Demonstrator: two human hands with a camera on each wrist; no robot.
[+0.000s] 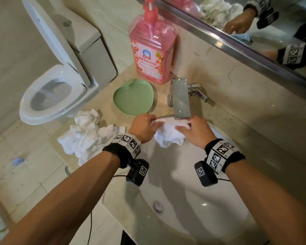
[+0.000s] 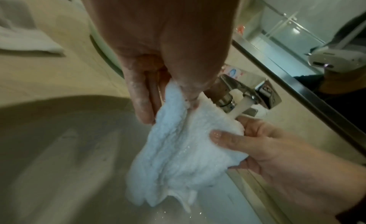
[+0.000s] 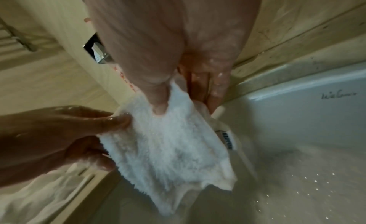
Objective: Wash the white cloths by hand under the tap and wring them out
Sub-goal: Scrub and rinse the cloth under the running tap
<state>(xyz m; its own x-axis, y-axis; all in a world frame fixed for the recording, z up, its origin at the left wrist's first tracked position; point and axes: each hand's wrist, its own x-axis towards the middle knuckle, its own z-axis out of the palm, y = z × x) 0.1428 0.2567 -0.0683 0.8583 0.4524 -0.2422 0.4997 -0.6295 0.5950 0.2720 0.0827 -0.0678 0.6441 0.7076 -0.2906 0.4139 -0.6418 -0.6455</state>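
Observation:
A wet white cloth hangs between both hands under the chrome tap, over the basin. My left hand pinches its left edge between thumb and fingers. My right hand pinches the right edge. Seen from the left wrist, water runs from the spout onto the cloth, held by the left hand and the right hand. From the right wrist, the cloth sags below the right hand and the left hand.
A pile of white cloths lies on the counter left of the basin. Behind it sit a green apple-shaped dish and a pink soap bottle. A toilet stands at left, a mirror above the tap.

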